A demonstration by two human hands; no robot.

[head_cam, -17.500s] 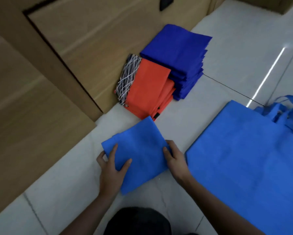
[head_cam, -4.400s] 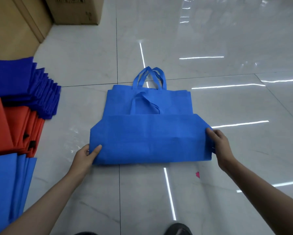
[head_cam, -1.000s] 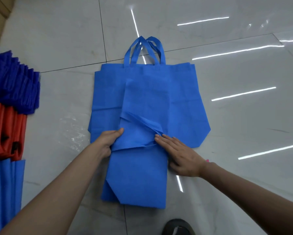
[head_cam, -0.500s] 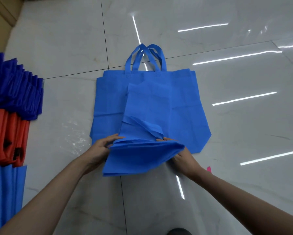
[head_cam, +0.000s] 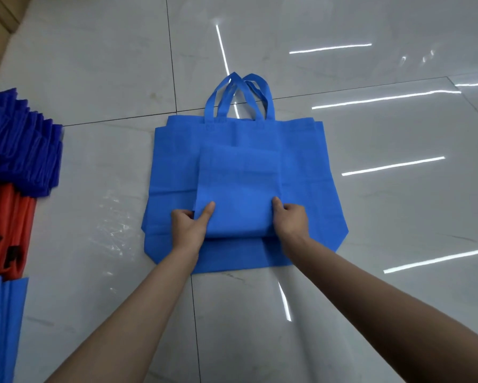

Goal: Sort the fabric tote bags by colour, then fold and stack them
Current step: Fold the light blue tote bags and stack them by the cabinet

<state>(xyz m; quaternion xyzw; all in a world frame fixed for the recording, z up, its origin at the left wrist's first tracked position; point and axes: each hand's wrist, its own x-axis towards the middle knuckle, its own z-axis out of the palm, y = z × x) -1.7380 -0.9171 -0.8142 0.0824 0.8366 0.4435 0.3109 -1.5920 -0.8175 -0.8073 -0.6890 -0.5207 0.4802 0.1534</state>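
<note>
A: What is on the far left?

B: Three piles of folded bags along the edge of the view: a dark blue stack [head_cam: 22, 156] farthest away, an orange stack [head_cam: 5, 230] in the middle, and a light blue stack [head_cam: 2, 327] nearest the person.

A: And the hands?

B: The left hand [head_cam: 191, 225] pinches the near left corner of the folded bag [head_cam: 238, 189], with the thumb on top and the fingers curled under the edge. The right hand [head_cam: 290, 219] grips the near right corner in the same way.

A: Where is that bag?

B: In the middle of the floor [head_cam: 108, 78], lying on a flat bag [head_cam: 312, 189] of the same light blue that has not been folded. The flat bag's handles [head_cam: 240, 98] point away from the person.

A: Which way does it go next?

B: Probably left and back toward the person, since the matching pile is there. The left hand is nearer to that pile. The folded bag runs slightly longer away from the person, with its thick fold on the near side, so it should slide sideways across without being turned.
</note>
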